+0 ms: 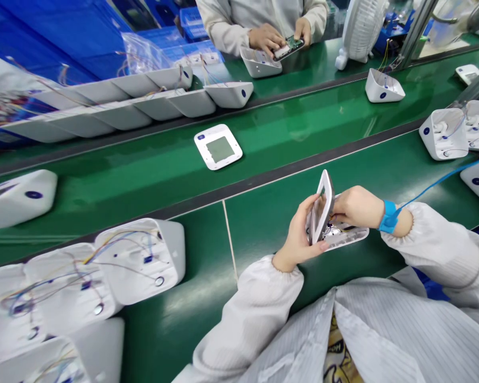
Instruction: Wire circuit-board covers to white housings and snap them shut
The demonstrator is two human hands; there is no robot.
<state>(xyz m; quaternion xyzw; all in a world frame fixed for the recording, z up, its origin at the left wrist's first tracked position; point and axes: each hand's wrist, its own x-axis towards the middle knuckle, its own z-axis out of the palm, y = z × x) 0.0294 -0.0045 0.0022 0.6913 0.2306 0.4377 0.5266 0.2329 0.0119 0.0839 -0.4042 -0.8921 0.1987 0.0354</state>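
Observation:
My left hand (300, 236) is wrapped round a white front panel (323, 207), which stands tilted on edge over an open white housing (349, 238). Wires and small parts show inside the housing. My right hand (355, 206) has its fingers bent and pressed together behind the panel, at the wires above the housing; what the fingertips pinch is too small to make out. A blue wrist strap (388, 217) with a blue cord is on my right wrist.
Open white housings with wires (143, 260) stand at the left, more (445, 133) at the right. A white panel with a grey screen (219, 147) lies on the green belt (287, 127). Across it, a person's hands (267, 40) hold a circuit board beside a white fan (361, 29).

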